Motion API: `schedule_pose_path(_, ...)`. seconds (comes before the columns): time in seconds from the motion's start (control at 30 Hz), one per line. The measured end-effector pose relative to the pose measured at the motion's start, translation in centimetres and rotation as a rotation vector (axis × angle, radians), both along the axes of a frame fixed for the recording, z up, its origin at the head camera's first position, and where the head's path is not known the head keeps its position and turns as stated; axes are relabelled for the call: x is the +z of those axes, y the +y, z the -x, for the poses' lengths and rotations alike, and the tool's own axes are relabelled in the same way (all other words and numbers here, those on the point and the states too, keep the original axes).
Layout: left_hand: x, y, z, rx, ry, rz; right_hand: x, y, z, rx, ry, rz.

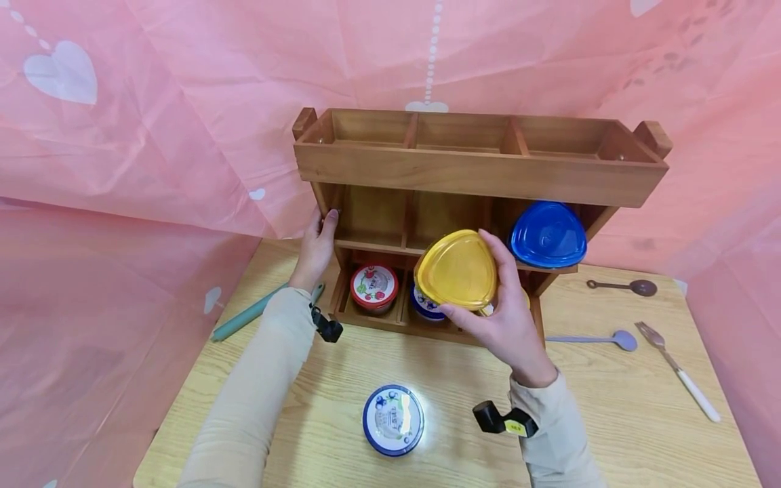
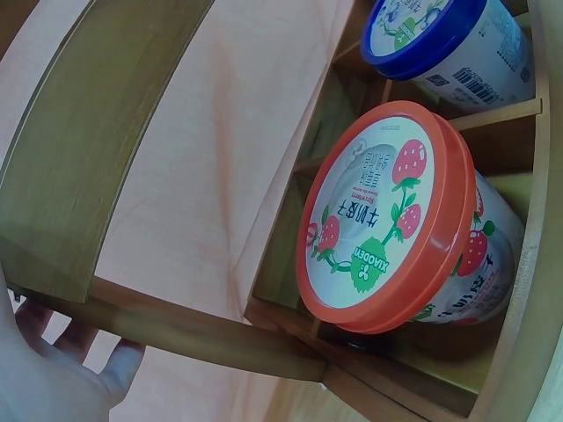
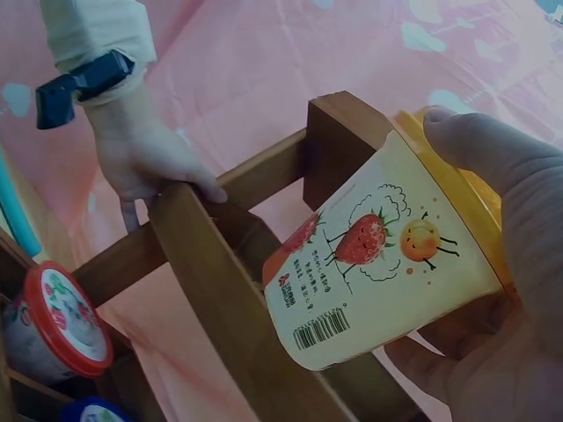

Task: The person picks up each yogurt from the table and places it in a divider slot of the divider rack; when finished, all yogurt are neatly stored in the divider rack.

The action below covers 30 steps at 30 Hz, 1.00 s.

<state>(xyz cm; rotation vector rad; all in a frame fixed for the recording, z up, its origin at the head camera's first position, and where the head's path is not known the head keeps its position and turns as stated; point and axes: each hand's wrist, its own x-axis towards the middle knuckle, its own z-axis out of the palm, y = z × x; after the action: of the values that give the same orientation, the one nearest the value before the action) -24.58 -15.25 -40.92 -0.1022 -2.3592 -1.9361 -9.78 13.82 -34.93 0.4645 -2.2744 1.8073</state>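
Pink sheeting (image 1: 152, 156) printed with pale hearts backs and flanks a wooden tabletop (image 1: 610, 420). At far left a teal stick-like tool (image 1: 244, 318) lies on it, its near end hidden behind the left sleeve; what it is stays unclear. The left hand (image 1: 315, 249) grips the left upright of a three-tier wooden rack (image 1: 476, 169), fingers curled around the post; the left wrist view catches only fingertips at the frame's edge. In the rack's bottom row stands a red-lidded strawberry cup (image 1: 374, 287), and beside it a blue-lidded cup (image 1: 425, 308) mostly covered by what the right hand carries. Near the front edge a second blue-rimmed cup (image 1: 393, 419) sits alone on the tabletop, glare washing out its label. The right hand (image 1: 506, 318) clasps a yellow-lidded cup (image 1: 456, 270), tilted, in front of the rack's middle shelf; another yellow item shows as a sliver behind that hand. A blue-lidded container (image 1: 548, 234) fills the middle shelf's right compartment. Right of the rack lie a brown spoon (image 1: 625, 287), a lilac spoon (image 1: 601, 338) and a white-handled fork (image 1: 674, 367).
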Motion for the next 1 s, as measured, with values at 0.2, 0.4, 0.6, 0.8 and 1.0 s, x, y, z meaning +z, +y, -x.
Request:
schedule_pose_path(0.2, 2.3, 0.4, -1.4, -0.009, -0.003, 0.004, 0.9, 0.1, 1.4, -0.010, 0.036, 0.057)
schedule_pose_path(0.4, 2.2, 0.3, -1.3, -0.002, 0.019, -0.002, 1.3, 0.0, 2.8, -0.063, 0.068, 0.050)
schedule_pose_path(0.6, 2.3, 0.4, -1.4, -0.008, 0.014, 0.007, 0.7, 0.1, 4.1, -0.092, 0.039, 0.004)
schedule_pose_path(0.8, 2.4, 0.5, -1.5, -0.011, 0.005, 0.004, 0.1, 0.1, 5.4, -0.112, -0.002, -0.042)
schedule_pose_path(1.0, 2.4, 0.5, -1.6, -0.008, -0.001, 0.007, 0.7, -0.6, 5.8, -0.104, -0.083, -0.071)
